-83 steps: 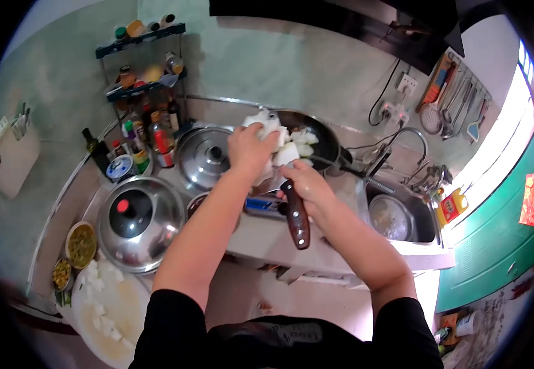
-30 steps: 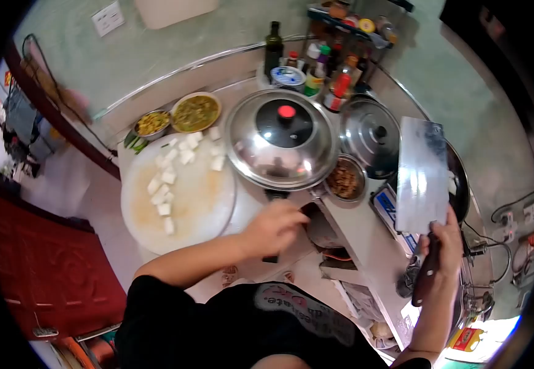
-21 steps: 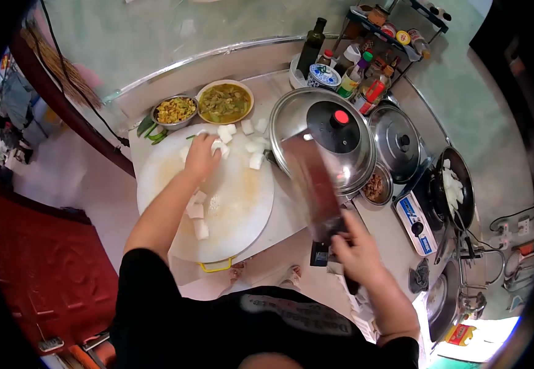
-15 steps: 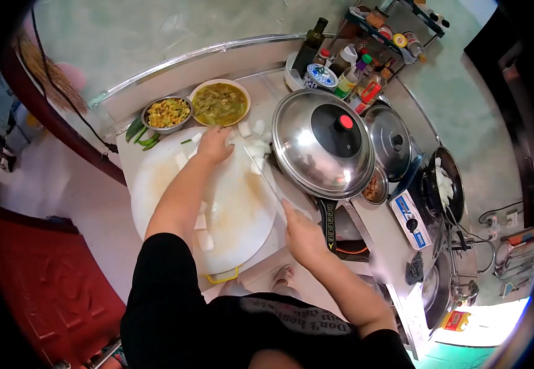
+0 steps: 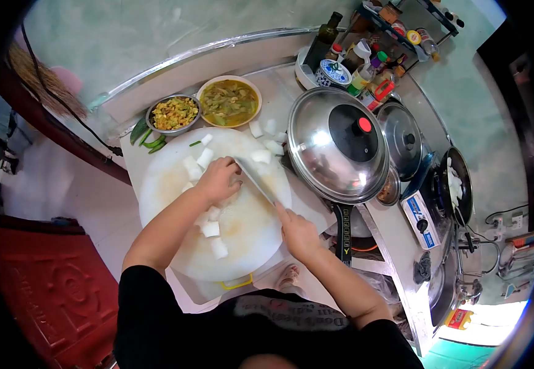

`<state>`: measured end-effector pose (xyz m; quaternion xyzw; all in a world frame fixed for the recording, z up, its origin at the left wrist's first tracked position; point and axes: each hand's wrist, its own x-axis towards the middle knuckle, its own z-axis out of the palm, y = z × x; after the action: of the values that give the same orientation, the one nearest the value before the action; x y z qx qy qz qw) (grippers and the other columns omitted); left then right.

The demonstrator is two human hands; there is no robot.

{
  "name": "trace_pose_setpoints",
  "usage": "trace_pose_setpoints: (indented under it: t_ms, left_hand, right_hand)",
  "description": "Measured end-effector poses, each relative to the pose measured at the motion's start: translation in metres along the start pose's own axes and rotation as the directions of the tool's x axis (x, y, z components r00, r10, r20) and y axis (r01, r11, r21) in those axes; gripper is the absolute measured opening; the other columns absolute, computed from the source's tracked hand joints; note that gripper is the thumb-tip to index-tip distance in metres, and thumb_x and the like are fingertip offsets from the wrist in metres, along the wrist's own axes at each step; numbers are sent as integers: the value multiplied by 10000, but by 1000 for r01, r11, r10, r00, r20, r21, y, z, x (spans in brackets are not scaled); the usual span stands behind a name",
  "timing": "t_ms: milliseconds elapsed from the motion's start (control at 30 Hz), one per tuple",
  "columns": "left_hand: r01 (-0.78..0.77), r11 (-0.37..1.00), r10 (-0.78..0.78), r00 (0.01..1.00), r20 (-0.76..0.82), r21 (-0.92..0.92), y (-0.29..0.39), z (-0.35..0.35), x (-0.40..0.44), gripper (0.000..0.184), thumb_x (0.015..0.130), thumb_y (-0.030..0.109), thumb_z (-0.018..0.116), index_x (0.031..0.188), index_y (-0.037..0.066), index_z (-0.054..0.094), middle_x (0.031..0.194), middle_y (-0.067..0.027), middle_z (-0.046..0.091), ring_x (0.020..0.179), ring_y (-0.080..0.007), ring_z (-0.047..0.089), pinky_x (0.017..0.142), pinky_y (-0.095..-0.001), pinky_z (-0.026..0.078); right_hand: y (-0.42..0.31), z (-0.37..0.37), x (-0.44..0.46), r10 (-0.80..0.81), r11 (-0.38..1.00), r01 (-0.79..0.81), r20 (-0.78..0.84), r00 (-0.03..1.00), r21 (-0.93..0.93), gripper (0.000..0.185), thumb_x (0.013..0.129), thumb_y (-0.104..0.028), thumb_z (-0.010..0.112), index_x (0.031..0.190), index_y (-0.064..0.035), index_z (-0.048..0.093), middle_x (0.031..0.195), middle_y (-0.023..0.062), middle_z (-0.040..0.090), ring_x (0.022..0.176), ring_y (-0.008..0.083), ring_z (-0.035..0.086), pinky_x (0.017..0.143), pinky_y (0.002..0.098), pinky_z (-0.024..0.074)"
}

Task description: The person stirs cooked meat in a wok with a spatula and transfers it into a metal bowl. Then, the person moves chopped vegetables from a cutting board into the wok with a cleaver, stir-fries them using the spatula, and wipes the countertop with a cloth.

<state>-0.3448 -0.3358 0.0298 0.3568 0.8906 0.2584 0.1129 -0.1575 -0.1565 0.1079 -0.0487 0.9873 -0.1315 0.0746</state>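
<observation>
My right hand (image 5: 299, 234) grips the handle of a kitchen knife (image 5: 256, 181), its blade slanting up and left across the round white cutting board (image 5: 255, 243). Just left of the blade, my left hand (image 5: 219, 180) rests over the board with its fingers curled down. Whatever lies beneath those fingers is mostly hidden. White vegetable chunks (image 5: 210, 229) are scattered on the board nearer to me. More white pieces (image 5: 204, 158) lie beyond my left hand, and others (image 5: 272, 146) sit around the board's far right edge.
Behind the board stand a metal bowl of chopped food (image 5: 173, 115) and a bowl of soupy greens (image 5: 230, 101), with green peppers (image 5: 153, 142) alongside. A large lidded pan (image 5: 334, 147) is close on the right, its handle (image 5: 343, 234) pointing toward me. Farther right is a wok (image 5: 459, 184).
My left hand has come back from the board's far edge toward its middle. The knife blade is now beside its fingers. The camera view has shifted slightly.
</observation>
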Motion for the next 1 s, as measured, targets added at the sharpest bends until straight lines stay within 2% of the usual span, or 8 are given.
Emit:
trace_pose_setpoints:
  t_ms: [200, 433, 500, 633, 700, 767, 933, 1000]
  left_hand:
    - [211, 966, -113, 866, -488, 149, -60, -15, 20, 357, 633, 165, 601, 958, 34, 535, 1047, -158, 482, 981, -320, 445, 898, -369, 346]
    - [190, 980, -172, 959, -224, 60, -23, -20, -3, 336, 653, 152, 582, 960, 25, 535, 1029, -175, 487, 967, -319, 448, 877, -371, 360]
    - [141, 990, -141, 990, -13, 2, -11, -22, -16, 331, 655, 162, 588, 955, 31, 538, 1020, -176, 491, 976, -323, 445, 874, -375, 361]
    - [110, 991, -80, 938, -337, 72, -43, -5, -30, 417, 686, 182, 584, 1068, 37, 504, 1104, -177, 462, 1071, -318, 394, 930, -374, 314]
    - [142, 961, -220, 913, -343, -239, -45, -8, -31, 471, 694, 193, 583, 1125, 40, 469, 1157, -171, 431, 1114, -310, 357, 960, -370, 283]
    - [223, 974, -215, 965, -152, 40, -41, -21, -29, 479, 691, 191, 582, 1128, 35, 461, 1166, -168, 421, 1124, -306, 347, 972, -362, 270]
    - [206, 978, -206, 965, -163, -15, -13, -22, -45, 505, 682, 207, 586, 1135, 30, 450, 1162, -169, 423, 1122, -308, 349, 978, -361, 258]
    - [179, 984, -178, 969, -171, -11, -9, -23, -52, 518, 679, 214, 588, 1141, 29, 444, 1171, -171, 416, 1128, -310, 344, 984, -368, 249]
  right_hand:
    - [2, -4, 3, 26, 993, -47, -177, 984, -113, 582, 696, -47, 514, 1243, -69, 316, 965, 130, 540, 744, 273, 563, 592, 361, 476]
    - [0, 2, 15, 31, 999, -29, -66, 997, 22, 551, 696, -51, 520, 1219, -68, 348, 958, 132, 542, 732, 276, 564, 589, 361, 473]
    - [-7, -2, 8, 15, 999, -11, -76, 997, 49, 558, 694, -51, 522, 1223, -67, 345, 969, 133, 539, 734, 277, 563, 594, 362, 473]
    - [-2, -3, 13, 37, 994, -53, -170, 985, -92, 582, 689, -46, 524, 1237, -69, 331, 1009, 134, 527, 744, 279, 562, 605, 365, 472]
    - [8, 0, 27, 5, 988, -38, -219, 976, -147, 573, 709, -49, 497, 1252, -76, 318, 1018, 133, 522, 754, 280, 563, 601, 369, 470]
    - [13, -1, 39, 110, 964, -140, -141, 984, -226, 537, 732, -51, 460, 1251, -90, 326, 989, 130, 528, 751, 284, 564, 593, 374, 468]
    - [7, -1, 26, 67, 986, -83, -114, 991, -147, 504, 731, -61, 463, 1225, -94, 366, 856, 132, 555, 684, 287, 568, 587, 383, 461]
    - [-4, -10, 13, -102, 995, 101, -73, 992, -21, 499, 728, -46, 458, 1218, -52, 370, 821, 150, 561, 675, 274, 568, 597, 361, 471]
